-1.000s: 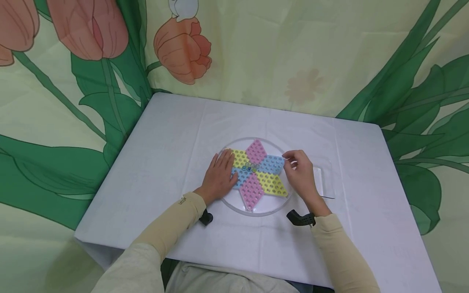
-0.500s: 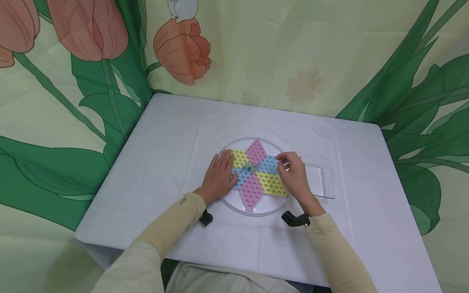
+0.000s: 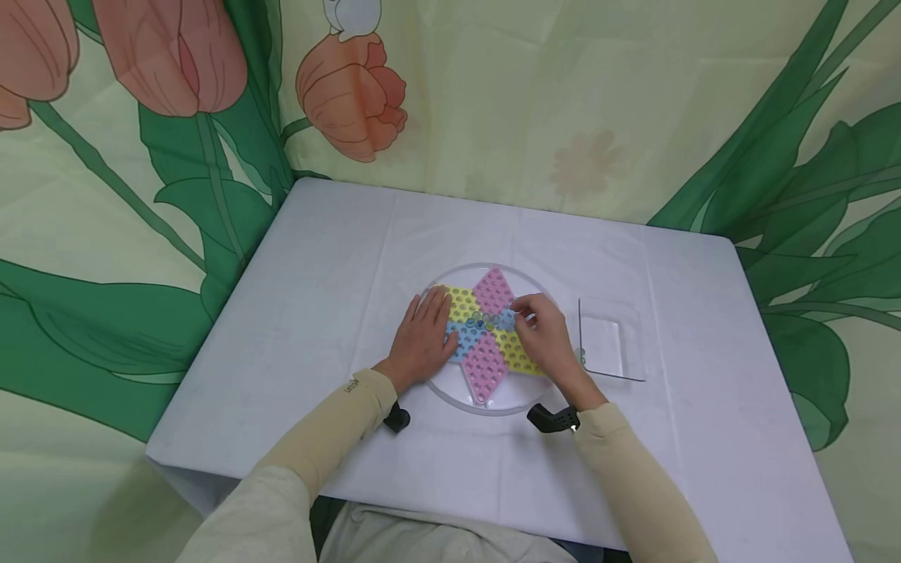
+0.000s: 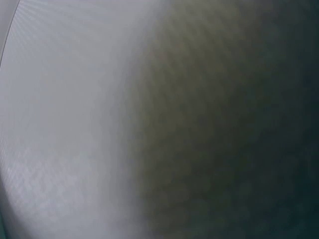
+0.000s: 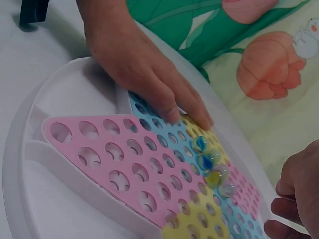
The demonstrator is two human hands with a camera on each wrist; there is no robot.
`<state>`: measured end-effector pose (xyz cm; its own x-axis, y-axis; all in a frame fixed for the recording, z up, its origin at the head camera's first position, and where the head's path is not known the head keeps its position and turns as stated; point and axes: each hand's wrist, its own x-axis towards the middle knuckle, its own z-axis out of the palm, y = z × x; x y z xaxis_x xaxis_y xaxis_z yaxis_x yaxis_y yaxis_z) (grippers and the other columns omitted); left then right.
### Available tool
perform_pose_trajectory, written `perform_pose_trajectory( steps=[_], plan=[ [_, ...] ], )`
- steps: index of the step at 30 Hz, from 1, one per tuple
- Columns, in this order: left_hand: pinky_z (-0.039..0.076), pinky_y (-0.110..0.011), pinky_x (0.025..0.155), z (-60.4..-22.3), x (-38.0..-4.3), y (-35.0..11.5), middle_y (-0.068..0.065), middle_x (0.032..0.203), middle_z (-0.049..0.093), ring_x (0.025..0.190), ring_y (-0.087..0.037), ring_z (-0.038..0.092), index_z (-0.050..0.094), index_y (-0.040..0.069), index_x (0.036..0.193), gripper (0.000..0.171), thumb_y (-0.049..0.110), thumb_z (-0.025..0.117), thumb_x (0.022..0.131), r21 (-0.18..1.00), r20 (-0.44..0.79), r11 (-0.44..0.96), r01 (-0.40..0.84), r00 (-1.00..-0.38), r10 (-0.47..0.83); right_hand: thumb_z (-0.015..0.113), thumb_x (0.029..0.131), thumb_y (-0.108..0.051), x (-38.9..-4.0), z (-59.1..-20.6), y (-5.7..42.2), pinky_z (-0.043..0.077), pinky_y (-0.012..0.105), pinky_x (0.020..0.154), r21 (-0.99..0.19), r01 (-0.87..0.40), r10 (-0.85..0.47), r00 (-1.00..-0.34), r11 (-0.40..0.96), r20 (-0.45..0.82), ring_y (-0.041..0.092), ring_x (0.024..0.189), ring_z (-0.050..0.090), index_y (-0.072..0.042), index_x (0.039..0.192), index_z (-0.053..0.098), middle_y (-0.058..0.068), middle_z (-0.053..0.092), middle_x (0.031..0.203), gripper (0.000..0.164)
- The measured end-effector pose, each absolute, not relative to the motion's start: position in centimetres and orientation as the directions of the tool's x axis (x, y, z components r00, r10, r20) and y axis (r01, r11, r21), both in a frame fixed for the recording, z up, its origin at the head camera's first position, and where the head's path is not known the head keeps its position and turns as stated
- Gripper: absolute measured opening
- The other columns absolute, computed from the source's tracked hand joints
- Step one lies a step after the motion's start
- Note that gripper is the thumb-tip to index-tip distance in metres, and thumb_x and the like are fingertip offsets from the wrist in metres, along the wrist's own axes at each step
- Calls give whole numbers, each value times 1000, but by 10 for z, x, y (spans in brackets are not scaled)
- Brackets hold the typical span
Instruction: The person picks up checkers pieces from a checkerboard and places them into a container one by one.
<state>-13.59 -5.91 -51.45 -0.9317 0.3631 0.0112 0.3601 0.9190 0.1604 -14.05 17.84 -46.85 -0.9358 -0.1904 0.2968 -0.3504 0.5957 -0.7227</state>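
A Chinese checkers board (image 3: pixel 486 375) lies on the table, its star in pink, yellow and blue with rows of holes. Several glass marbles (image 5: pixel 213 162) sit in a line at the star's middle. My left hand (image 3: pixel 420 340) rests flat over the board's left side, fingers extended across the yellow and blue parts. Above the blue point at right is my right hand (image 3: pixel 547 336), its thumb and fingers curled together close to the marbles. Whether a marble is between those fingertips is hidden. The left wrist view shows only blurred pale and dark surfaces.
Right of the board stands a clear plastic tray (image 3: pixel 629 336), with small greenish marbles (image 3: pixel 581 356) at its near left side. A white cloth covers the table (image 3: pixel 338 258). Behind it hangs a curtain (image 3: pixel 507 102) printed with tulips.
My right hand has moved left from the board's right rim toward the marbles in the middle, baring more of the clear tray. The left hand has stayed in place.
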Motion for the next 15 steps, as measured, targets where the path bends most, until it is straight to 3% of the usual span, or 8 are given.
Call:
perform_pose_trajectory(
  steps=[6,15],
  plan=[
    [2,-43,128,-515,-136,-59,-11,168,10,156,-25,5,14,5,159,71,43,32,103,163,13,920,357,-933,360,57,90,4,-144,-473,169,55,36,79,-744,-321,-214,-947,586,241,24,92,62,0,106,64,14,66,104,18],
    [0,-42,128,-514,-136,-59,-10,168,8,156,-25,3,11,5,159,71,43,31,103,160,-10,923,349,-935,355,57,91,4,-146,-482,161,51,29,73,-733,-317,-229,-948,602,222,24,88,61,0,105,63,15,66,100,16]
  ],
)
